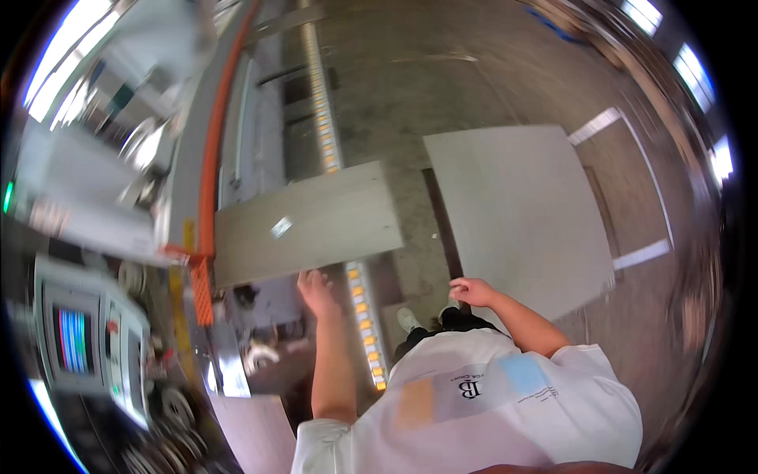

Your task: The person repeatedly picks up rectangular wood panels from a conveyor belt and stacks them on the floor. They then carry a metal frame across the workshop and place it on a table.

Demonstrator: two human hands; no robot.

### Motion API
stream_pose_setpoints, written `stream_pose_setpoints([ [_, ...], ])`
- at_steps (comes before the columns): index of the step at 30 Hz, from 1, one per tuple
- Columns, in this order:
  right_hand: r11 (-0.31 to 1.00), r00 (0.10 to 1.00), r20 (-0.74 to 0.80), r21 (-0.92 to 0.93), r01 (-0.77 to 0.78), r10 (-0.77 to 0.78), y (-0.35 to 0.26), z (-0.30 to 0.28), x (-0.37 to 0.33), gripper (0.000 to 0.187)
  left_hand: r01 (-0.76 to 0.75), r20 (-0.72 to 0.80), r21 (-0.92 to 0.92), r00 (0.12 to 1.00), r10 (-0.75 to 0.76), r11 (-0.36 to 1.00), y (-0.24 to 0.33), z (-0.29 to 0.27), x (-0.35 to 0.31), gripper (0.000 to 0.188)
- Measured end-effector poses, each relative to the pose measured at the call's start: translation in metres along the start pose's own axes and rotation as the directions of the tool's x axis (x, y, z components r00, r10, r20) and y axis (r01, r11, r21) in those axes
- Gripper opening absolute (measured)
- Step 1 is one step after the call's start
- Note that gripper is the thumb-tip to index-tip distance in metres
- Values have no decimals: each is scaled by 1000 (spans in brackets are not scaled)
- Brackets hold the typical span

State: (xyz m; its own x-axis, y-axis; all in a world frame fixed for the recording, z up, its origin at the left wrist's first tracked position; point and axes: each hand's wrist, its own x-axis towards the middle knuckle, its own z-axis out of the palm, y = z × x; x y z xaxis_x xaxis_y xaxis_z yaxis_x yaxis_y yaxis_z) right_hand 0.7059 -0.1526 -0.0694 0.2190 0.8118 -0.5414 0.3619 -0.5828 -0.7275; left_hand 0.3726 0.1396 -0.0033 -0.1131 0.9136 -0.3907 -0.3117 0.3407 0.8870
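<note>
Panel (332, 221) at fingers (305, 280) of left hand (317, 295)

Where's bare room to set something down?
Large panel: top looks bare, except by the right hand. Small panel: bare around its label; left hand at its near edge. Floor: narrow, mostly open strip between them. Crowded: lower left, console and round parts.
</note>
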Motion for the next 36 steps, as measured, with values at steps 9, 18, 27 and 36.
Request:
stream_pose_setpoints([
  [9, 382, 548, 229, 507, -773, 805, 289, 107, -320, 54, -272, 745, 630, 476, -467, 728, -148, 52, -138, 29],
  [18, 505, 762, -37, 770, -391, 646, 297, 258, -441, 50, -825, 661, 378, -77, -746, 421, -276, -2, -269, 27],
  [27, 335, 694, -60, 903, -268, 717, 405, 322, -574, 44, -874, 569, -325, -486, -664, 361, -438, -35, -336, 31],
  [36, 156, 537, -174, 985, 78, 826, 468, 325, -647, 39, -994, 388, -42, -111, -915, 103, -469, 27, -464, 26],
])
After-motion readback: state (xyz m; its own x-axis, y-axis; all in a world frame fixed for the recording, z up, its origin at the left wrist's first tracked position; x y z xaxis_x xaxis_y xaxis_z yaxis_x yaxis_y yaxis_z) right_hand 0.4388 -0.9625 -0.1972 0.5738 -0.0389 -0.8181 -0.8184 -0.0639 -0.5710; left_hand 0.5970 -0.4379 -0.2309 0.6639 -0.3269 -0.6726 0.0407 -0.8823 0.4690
